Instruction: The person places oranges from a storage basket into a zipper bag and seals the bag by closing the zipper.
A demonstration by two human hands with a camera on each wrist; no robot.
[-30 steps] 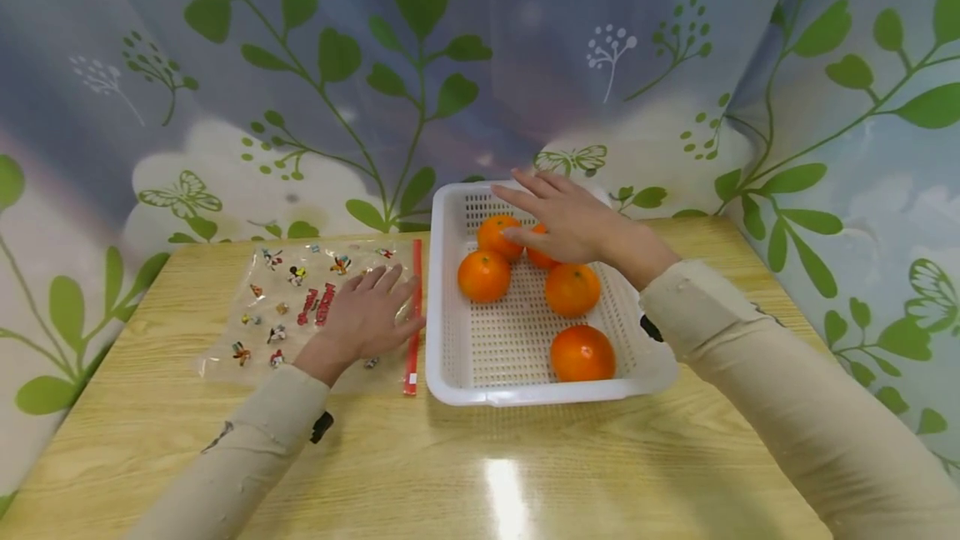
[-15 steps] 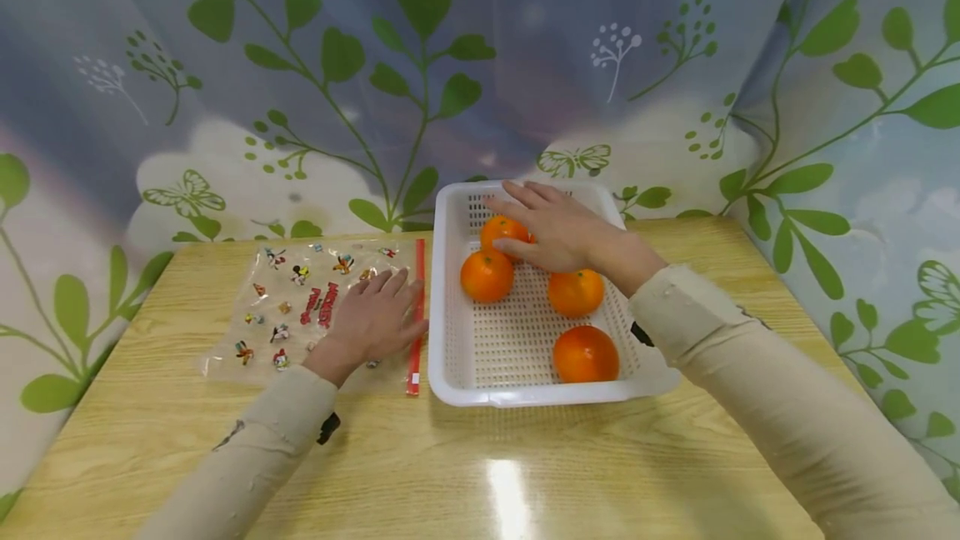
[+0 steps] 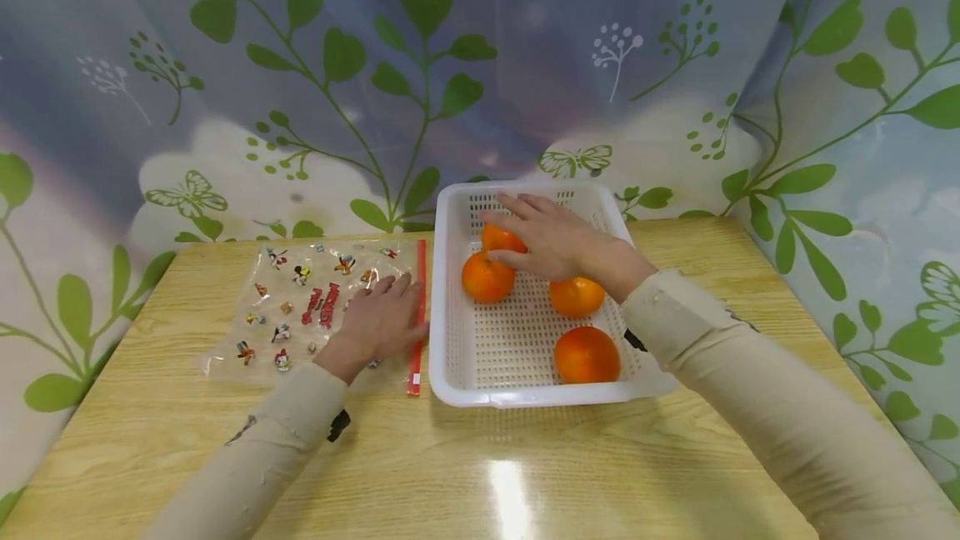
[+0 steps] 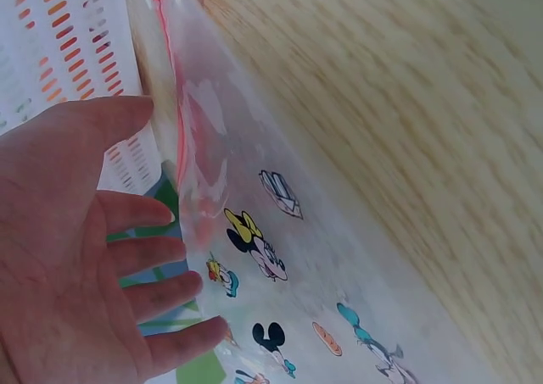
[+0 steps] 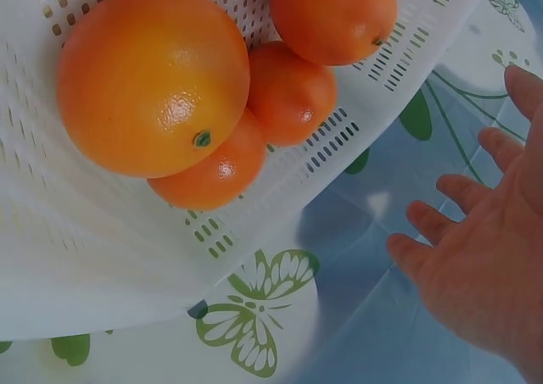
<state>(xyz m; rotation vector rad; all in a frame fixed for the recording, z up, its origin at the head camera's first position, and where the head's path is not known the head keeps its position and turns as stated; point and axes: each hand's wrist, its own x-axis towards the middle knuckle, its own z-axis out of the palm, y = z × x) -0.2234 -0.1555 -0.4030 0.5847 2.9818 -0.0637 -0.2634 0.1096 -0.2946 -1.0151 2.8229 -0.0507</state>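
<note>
Beyond the fingers of the left hand [image 3: 378,322] and right hand [image 3: 555,238] I observe a curtain [image 3: 300,98] printed with green leaves and butterflies; beneath them, a wood-grain table [image 3: 465,473]. Between the left thumb and the fruit stands the side wall of a white perforated basket [image 3: 555,396], and the right hand screens part of its contents. Four oranges [image 3: 587,354] are visible inside: two by the right fingertips, one partly under the wrist, one nearer the person. The right fingers are released and spread above the fruit. The left fingers, likewise released and extended, lie over a clear bag [image 3: 300,298], thumb by its red strip [image 3: 416,357]; contact cannot be confirmed. The bag bears cartoon figures and red lettering. The oranges are rounded and glossy; the nearest appears largest.
</note>
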